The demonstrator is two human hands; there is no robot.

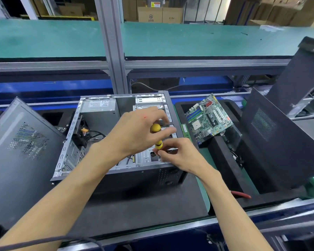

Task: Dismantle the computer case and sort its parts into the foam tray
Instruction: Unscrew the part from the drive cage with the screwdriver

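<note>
The computer case lies open at centre, its motherboard already in the foam tray at three o'clock. The power supply, at eleven o'clock inside, and cables remain. The left hand grips a yellow screwdriver; the right hand pinches its lower end over the drive cage

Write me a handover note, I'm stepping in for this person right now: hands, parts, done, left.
Left hand grips the top of the yellow screwdriver; right hand pinches its lower end over the drive bay.
Computer case lies open on the bench.
Done: motherboard sits in the foam tray; side panel is off, at left.
Left: power supply, cables and drive cage are in the case.
</note>
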